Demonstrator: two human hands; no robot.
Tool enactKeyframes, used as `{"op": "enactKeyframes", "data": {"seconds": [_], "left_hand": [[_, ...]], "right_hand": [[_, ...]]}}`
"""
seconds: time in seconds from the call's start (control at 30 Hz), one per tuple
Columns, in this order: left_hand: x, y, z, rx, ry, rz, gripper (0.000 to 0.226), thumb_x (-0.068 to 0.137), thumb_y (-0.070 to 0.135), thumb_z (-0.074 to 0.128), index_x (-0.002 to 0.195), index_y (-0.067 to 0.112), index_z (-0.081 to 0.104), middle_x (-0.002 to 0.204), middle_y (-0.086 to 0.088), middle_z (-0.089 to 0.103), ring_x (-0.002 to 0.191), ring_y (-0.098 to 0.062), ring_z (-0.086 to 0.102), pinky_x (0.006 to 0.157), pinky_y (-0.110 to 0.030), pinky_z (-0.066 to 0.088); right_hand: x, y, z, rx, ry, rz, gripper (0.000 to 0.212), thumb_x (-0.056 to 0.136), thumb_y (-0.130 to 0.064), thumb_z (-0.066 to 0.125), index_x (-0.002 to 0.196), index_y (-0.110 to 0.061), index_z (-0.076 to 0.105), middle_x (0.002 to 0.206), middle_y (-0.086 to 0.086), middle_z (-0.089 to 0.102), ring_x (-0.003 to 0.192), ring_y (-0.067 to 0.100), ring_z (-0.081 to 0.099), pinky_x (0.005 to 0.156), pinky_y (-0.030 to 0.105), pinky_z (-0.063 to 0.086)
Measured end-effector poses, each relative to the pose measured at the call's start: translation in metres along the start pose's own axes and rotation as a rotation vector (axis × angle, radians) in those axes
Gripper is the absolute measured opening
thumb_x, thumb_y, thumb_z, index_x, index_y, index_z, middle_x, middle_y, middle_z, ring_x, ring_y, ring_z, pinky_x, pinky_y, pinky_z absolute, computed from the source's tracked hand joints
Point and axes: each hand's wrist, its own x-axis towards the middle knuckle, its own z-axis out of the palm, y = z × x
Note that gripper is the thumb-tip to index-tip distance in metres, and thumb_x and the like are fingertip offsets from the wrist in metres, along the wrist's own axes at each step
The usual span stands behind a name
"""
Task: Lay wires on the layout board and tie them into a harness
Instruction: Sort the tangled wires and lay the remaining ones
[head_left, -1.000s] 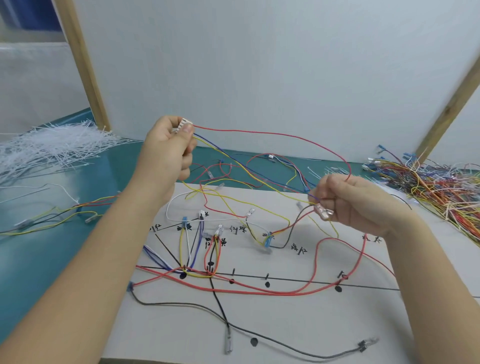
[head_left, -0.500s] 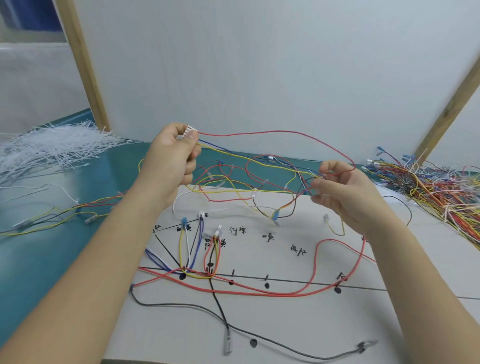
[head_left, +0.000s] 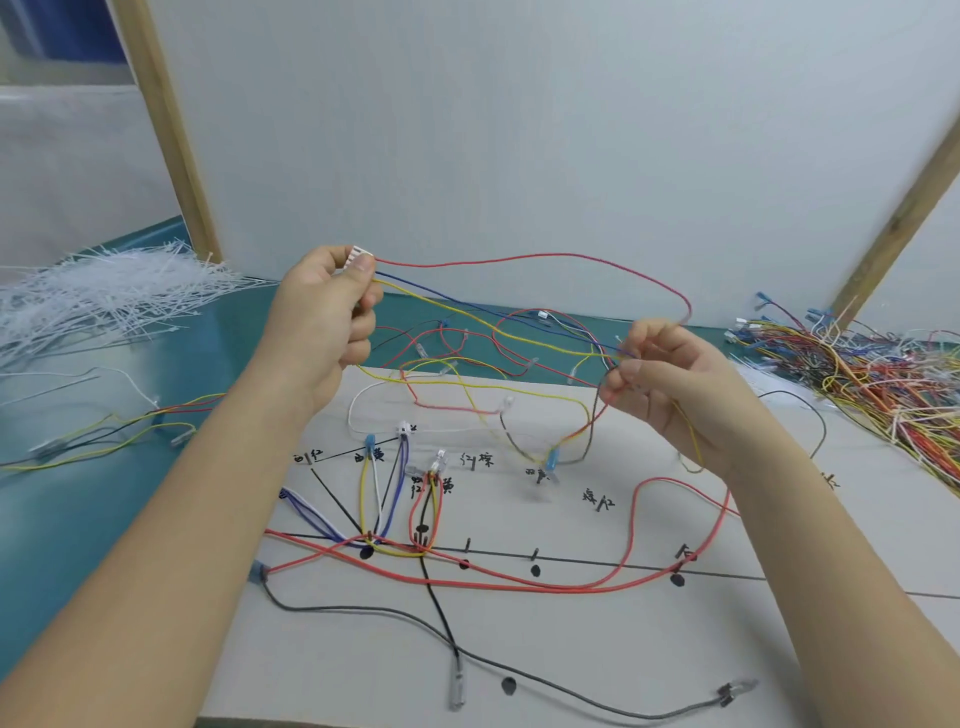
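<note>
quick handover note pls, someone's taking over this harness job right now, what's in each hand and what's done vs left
Left hand: raised, pinching a small white connector with red, blue and yellow wires trailing right.
Right hand: fingers curled round the far ends of those wires, above the layout board.
Done: several wires already run along the board's black line and up to the labelled branches; a black wire lies loose near the front edge.
Left: lay the held set on the board; no ties visible yet. Spare wires heaped right, cable ties heaped left.

Loose wires (head_left: 467, 566) sprawl across the layout board's (head_left: 597, 649) middle; its near right corner lies bare. A wire pile (head_left: 872, 374) crowds the right edge, cable ties (head_left: 104, 291) the far left.
</note>
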Motion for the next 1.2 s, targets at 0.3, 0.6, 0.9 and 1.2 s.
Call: {"op": "enactKeyframes", "data": {"seconds": [0.3,0.6,0.9,1.2], "left_hand": [[0.004,0.003,-0.011,-0.094,0.066,-0.034,0.02,0.1,0.019,0.041,0.08,0.021,0.043,0.06,0.005,0.036,0.033,-0.001,0.02,0.031,-0.01,0.015],[0.003,0.002,-0.008,-0.084,0.046,-0.048,0.022,0.1,0.018,0.041,0.078,0.02,0.042,0.061,0.004,0.036,0.034,-0.001,0.021,0.031,-0.011,0.015],[0.002,-0.001,-0.005,-0.063,0.01,-0.043,0.022,0.1,0.019,0.041,0.078,0.021,0.041,0.061,0.005,0.036,0.034,-0.001,0.021,0.032,-0.01,0.016],[-0.006,0.0,0.01,0.048,-0.146,0.09,0.02,0.1,0.017,0.04,0.081,0.023,0.042,0.049,0.013,0.043,0.035,-0.002,0.019,0.035,-0.008,0.016]], "right_hand": [[-0.003,0.002,-0.004,0.032,-0.153,0.072,0.043,0.069,0.009,0.055,0.1,-0.015,0.073,0.098,0.002,0.067,0.079,0.017,0.067,0.074,0.027,0.055],[-0.003,-0.001,-0.002,-0.368,-0.028,0.02,0.036,0.067,0.003,0.07,0.089,-0.025,0.067,0.088,-0.014,0.065,0.065,0.011,0.058,0.06,0.02,0.051],[-0.001,0.0,0.003,-0.243,0.01,0.045,0.012,0.075,-0.014,0.065,0.08,-0.016,0.055,0.071,-0.004,0.061,0.046,0.009,0.047,0.05,0.021,0.047],[0.003,0.002,0.0,-0.649,0.206,-0.102,0.018,0.075,-0.008,0.075,0.074,-0.022,0.064,0.066,-0.004,0.059,0.057,0.01,0.049,0.055,0.021,0.044]]}}
